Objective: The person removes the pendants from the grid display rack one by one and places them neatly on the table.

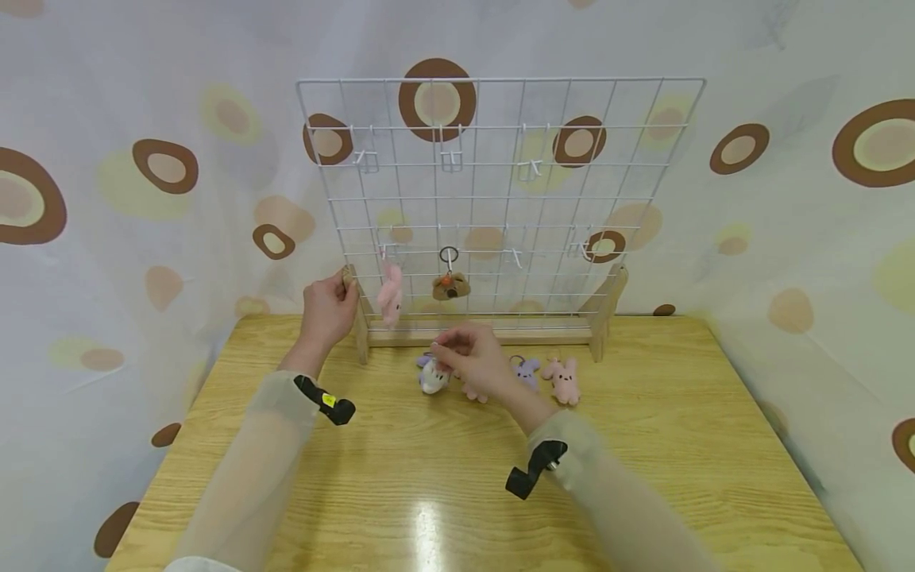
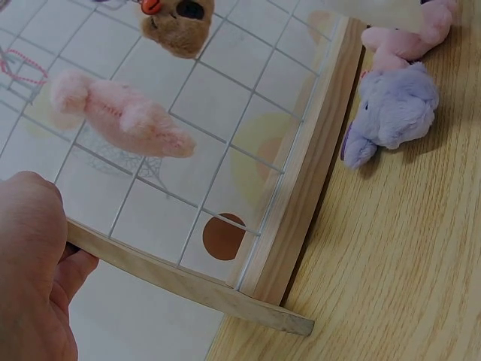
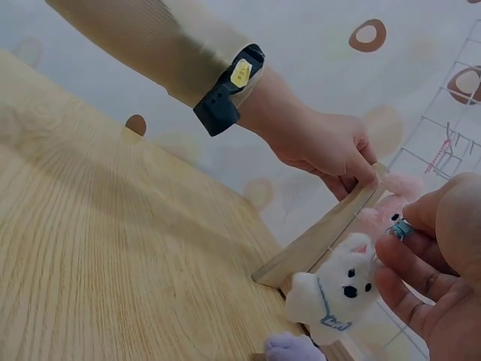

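Observation:
My left hand [image 1: 331, 306] grips the top of the wooden side post [image 2: 188, 278] at the left end of a white wire grid rack [image 1: 500, 199]. With thumb and fingertips, my right hand [image 1: 475, 357] pinches a small blue fitting [image 3: 400, 229] on a white plush keychain [image 3: 342, 289]. The white plush dangles below these fingers, in front of the rack's base. It has a dark nose and blue trim at its neck. A pink plush [image 1: 390, 298] and a brown plush [image 1: 450, 287] with an orange bell hang from hooks on the grid.
On the wooden table [image 1: 343, 492] before the rack lie a lavender plush [image 2: 398, 105], a pink plush [image 1: 474, 392] partly behind my right hand, another lavender plush [image 1: 527, 372] and a pink rabbit plush [image 1: 565, 381]. Several white hooks [image 1: 530, 168] on the grid hold nothing.

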The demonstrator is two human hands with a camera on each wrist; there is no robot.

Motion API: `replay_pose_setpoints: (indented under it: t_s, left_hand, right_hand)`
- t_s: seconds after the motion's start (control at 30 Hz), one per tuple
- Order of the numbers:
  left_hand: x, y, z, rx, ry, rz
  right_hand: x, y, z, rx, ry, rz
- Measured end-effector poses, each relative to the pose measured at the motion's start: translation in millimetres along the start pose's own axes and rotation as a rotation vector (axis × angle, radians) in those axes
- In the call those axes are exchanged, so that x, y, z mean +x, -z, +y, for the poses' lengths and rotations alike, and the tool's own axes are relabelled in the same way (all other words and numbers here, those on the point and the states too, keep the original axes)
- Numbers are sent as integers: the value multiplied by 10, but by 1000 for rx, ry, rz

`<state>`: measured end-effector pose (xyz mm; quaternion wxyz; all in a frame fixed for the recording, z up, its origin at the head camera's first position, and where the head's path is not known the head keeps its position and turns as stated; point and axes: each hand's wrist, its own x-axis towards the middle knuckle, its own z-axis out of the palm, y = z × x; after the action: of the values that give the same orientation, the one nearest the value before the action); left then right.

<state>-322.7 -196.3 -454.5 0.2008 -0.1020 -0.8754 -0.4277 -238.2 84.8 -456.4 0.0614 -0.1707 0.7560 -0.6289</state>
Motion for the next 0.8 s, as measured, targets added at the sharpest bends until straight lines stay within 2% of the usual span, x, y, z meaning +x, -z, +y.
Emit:
replay_pose_setpoints:
  t_s: [0.27, 0.43, 0.63, 0.8]
  left_hand:
    - [5, 8, -32, 6, 9, 1]
    - [1, 25, -20, 2, 18, 6]
    - [-8, 24, -7, -25, 25, -2]
    - [2, 8, 3, -10, 22, 6]
  right_hand:
    - [46, -184, 61, 52, 1, -36]
    - [64, -306, 100, 47, 8, -58]
    - [72, -444, 137, 33, -21, -65]
    - [109, -537, 201, 28, -35, -74]
